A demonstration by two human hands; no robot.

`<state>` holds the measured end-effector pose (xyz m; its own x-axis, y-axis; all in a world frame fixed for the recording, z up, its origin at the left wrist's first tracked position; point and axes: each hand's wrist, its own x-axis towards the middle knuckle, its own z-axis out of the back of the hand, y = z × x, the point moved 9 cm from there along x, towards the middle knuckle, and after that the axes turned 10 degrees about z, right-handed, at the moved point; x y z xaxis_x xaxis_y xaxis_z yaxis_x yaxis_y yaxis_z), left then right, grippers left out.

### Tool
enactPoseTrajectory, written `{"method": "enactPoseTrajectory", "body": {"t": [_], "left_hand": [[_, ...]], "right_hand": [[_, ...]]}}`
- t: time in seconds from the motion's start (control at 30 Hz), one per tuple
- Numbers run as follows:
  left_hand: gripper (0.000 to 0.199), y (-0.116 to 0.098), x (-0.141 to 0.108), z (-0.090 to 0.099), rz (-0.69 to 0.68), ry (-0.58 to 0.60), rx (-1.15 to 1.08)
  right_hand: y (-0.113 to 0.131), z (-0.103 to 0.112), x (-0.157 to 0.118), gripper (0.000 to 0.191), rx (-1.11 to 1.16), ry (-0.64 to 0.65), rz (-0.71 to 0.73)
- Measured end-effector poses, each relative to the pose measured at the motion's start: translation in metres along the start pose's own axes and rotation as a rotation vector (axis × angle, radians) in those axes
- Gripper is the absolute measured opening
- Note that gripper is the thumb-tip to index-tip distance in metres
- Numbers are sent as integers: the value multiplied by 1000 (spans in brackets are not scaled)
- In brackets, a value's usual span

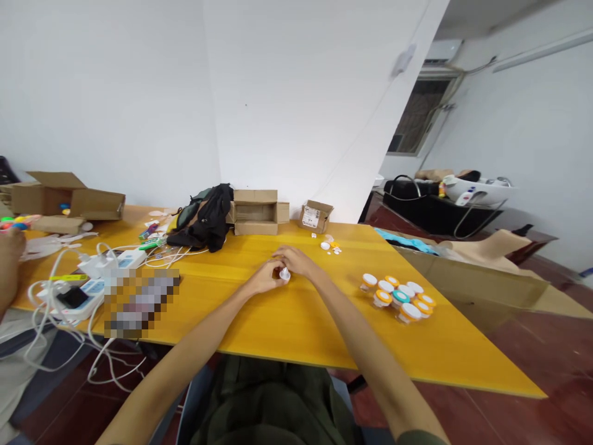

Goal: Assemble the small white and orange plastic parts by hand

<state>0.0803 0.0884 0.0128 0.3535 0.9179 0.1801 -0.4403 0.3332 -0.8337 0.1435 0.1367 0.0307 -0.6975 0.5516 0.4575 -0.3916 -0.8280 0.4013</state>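
Note:
Over the middle of the yellow table (296, 327), my left hand (266, 277) is closed round a small clear-white plastic piece (285, 274). My right hand (294, 259) meets it from the right, its fingers bent over the top of the left fingers; whether it grips the piece too is hard to tell. To the right stands a group of several small clear jars with white, orange and teal lids (401, 298). Small white and orange parts (331, 246) lie further back, right of my hands.
An open cardboard box (256, 213), a smaller box (315, 216) and a black bag (204, 216) stand at the back. Power strips (90, 296) with tangled white cables lie left, beside a pixelated object (143, 303). Another person's hand (12, 247) is at the far left.

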Motion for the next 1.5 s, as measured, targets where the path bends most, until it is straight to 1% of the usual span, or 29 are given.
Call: {"method": "enactPoseTrajectory", "body": {"t": [0.13,0.2,0.27,0.37,0.47,0.57,0.7,0.8,0.9,1.03,1.17,1.5], "left_hand": [[18,1,0,4,5,-64,-8],[23,2,1,7,17,-97,-39],[25,5,2,10,29,-119,-75],[27,8,5,13,48,-142,-112],[28,13,6,15,65,-149,-137],[29,17,7,14,86,-133,-157],[30,18,7,12,105,-102,-172],[31,19,8,11,118,-82,-195],[32,20,9,9,135,-63,-238],[33,24,9,7,182,-47,-336],[32,23,9,6,189,-26,-411],[42,26,9,4,216,5,-453]], "right_hand": [[-17,21,-30,22,5,-175,-141],[-25,28,-49,17,86,-261,-209],[-32,30,-65,14,210,-322,-275],[-38,29,-81,18,389,-400,-363],[-32,31,-84,27,482,-448,-354],[-19,31,-79,31,514,-430,-307],[-2,30,-72,29,484,-370,-248],[4,29,-70,27,444,-348,-227],[5,28,-70,26,441,-355,-229],[4,22,-70,27,487,-350,-268],[5,20,-70,25,514,-356,-272],[8,20,-69,25,535,-382,-232]]}}
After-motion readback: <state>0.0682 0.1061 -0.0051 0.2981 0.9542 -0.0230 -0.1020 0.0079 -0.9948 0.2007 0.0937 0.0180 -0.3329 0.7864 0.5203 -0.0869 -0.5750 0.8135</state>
